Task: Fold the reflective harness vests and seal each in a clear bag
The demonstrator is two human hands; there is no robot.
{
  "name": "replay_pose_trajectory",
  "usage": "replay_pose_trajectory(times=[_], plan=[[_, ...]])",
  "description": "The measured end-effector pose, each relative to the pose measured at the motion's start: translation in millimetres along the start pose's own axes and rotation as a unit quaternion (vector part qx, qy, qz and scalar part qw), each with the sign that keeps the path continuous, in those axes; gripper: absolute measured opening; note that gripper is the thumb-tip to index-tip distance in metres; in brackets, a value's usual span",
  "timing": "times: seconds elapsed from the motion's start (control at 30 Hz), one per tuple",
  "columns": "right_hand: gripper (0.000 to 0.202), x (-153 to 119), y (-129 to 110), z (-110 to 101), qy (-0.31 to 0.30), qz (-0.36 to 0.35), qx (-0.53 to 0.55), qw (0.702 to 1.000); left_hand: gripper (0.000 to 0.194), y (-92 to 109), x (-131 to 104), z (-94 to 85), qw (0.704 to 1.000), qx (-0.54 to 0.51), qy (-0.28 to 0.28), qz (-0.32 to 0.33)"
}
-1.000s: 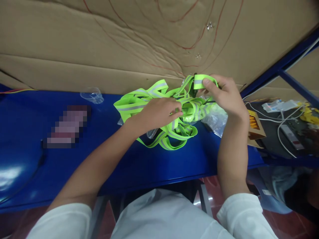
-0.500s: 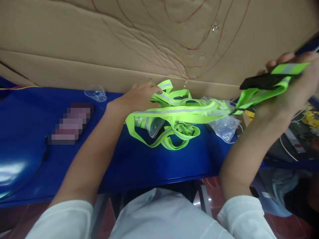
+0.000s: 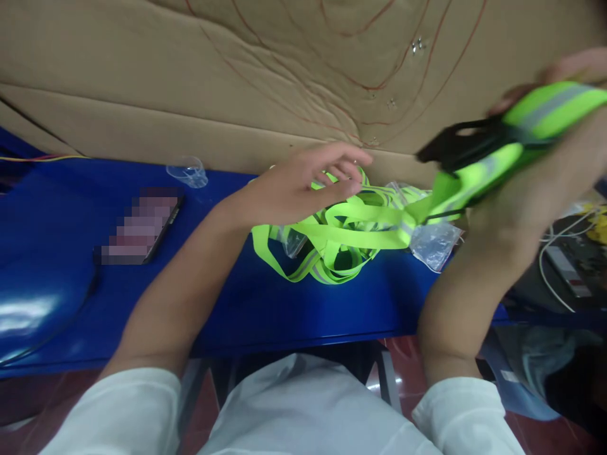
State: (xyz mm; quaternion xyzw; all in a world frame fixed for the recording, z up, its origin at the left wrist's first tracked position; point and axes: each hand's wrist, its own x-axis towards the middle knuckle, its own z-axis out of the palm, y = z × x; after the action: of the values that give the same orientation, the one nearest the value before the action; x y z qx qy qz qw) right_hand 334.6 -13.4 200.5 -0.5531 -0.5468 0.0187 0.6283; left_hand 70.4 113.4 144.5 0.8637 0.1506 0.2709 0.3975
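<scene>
A neon-green reflective strap with a grey stripe rises from the table to my right hand, raised at the right. The strap lies across that hand, which grips it; some fingers are hidden behind it. A black plastic buckle hangs beside the fingers. My left hand hovers over a tangled heap of green strap, fingers apart and slightly curled, with nothing held in them. Whether its fingertips touch the loops, I cannot tell.
Brown cardboard with red wires stands behind the blue table. At left are a phone and a clear plastic cup. Clear plastic bags lie by the straps. A white cable and another person's clothing are at right.
My left hand has come off the strap heap and moved right, its fingers opening. My right hand has risen, drawing the strap and buckle up and nearer the camera.
</scene>
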Motion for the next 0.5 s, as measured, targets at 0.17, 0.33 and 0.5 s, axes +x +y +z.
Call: replay_pose_trajectory(times=[0.17, 0.33, 0.5], plan=[[0.027, -41.1, -21.9, 96.8, -0.091, -0.198, -0.03, 0.976, 0.053, 18.4, -5.2, 10.6, 0.966, -0.257, -0.014, -0.004], [0.036, -40.1, -20.4, 83.4, -0.229, -0.297, -0.032, 0.926, 0.062, 17.9, -4.9, -0.4, 0.925, -0.372, 0.071, -0.026], [0.07, -58.0, -47.0, 61.3, -0.278, -0.254, -0.027, 0.926, 0.058, 53.1, -26.6, -26.6, 0.926, -0.331, 0.154, -0.098]])
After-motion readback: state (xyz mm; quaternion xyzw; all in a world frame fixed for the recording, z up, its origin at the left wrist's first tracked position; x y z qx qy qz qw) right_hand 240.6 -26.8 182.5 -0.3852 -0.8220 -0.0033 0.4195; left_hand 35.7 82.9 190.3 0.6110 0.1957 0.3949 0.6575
